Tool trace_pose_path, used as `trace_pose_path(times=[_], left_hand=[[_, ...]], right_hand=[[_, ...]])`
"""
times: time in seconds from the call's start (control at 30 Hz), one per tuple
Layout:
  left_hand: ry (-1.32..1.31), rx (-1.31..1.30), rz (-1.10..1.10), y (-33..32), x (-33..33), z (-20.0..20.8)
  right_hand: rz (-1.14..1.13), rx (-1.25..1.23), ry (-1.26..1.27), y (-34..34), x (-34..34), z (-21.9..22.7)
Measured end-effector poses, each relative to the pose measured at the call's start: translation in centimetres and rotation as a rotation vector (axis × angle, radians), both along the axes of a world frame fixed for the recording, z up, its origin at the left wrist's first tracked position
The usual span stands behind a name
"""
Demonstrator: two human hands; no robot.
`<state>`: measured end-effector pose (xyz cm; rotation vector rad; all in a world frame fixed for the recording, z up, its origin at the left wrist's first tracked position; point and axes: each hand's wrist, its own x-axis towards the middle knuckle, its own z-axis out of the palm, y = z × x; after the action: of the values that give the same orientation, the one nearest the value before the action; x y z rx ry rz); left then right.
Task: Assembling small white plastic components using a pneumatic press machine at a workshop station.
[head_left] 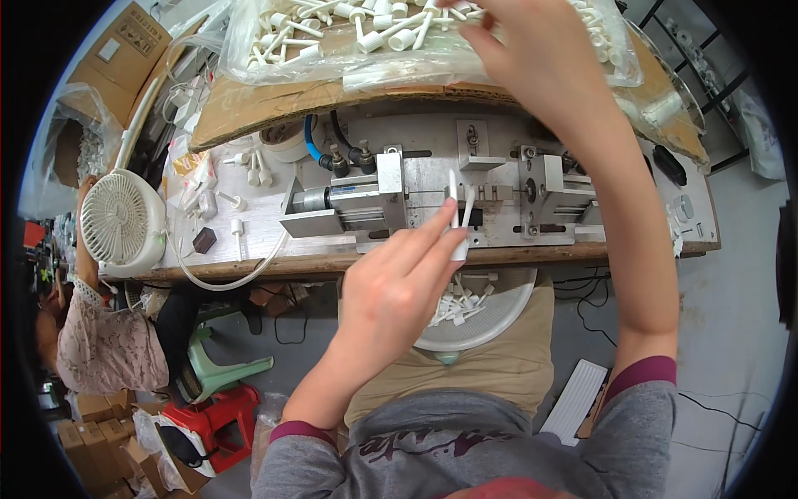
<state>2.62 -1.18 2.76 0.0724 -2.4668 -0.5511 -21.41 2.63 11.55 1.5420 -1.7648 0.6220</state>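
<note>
The left hand (391, 283), just below the middle of the frame, pinches white plastic pieces (469, 204) between its outstretched fingers and the thumb side. Two slim stems show, side by side, pointing toward the top of the frame; they are smooth and plain white, narrowing toward their upper tips. A broader white end shows just below the fingertips. The pieces stand in front of a metal clamping fixture (391, 187) at the centre, and it is hard to tell whether they touch it.

The right hand (532, 54) reaches to the top edge of the frame, fingers bent over a clear plastic bag (366, 79). The edge cuts off part of it, so I cannot tell whether it grips anything. In the bag lies a heap of similar parts (312, 25), each a thin white stem with a wider, cup-like cylinder at one end. The bag rests on a brown cardboard sheet (274, 112). Below centre, a pale mesh bowl (511, 312) holds small white pieces. A white fan (125, 220) stands at the left.
</note>
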Motion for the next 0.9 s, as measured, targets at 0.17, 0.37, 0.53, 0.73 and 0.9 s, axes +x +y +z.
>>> trace_pose_path(times=[0.17,0.37,0.53,0.73,0.9], left_hand=[[-0.226,-0.172,-0.009,0.9,-1.8,-1.5],[-0.156,-0.224,-0.022,-0.1,-2.7,-1.5],[-0.192,-0.195,-0.019,0.1,-2.7,-1.3],[-0.124,0.153,-0.085,-0.9,-2.3,-1.1],[0.342,1.253,-0.258,-0.8,-1.7,2.7]], right_hand=[[-0.012,0.424,0.109,-7.4,-1.4,0.8],[-0.081,0.76,-0.06,-7.0,-0.9,2.1],[0.12,0.447,-0.118,-3.0,-3.3,1.4],[0.102,0.147,-0.43,1.5,-1.9,0.2],[0.273,0.053,-0.033,6.0,4.6,-3.0]])
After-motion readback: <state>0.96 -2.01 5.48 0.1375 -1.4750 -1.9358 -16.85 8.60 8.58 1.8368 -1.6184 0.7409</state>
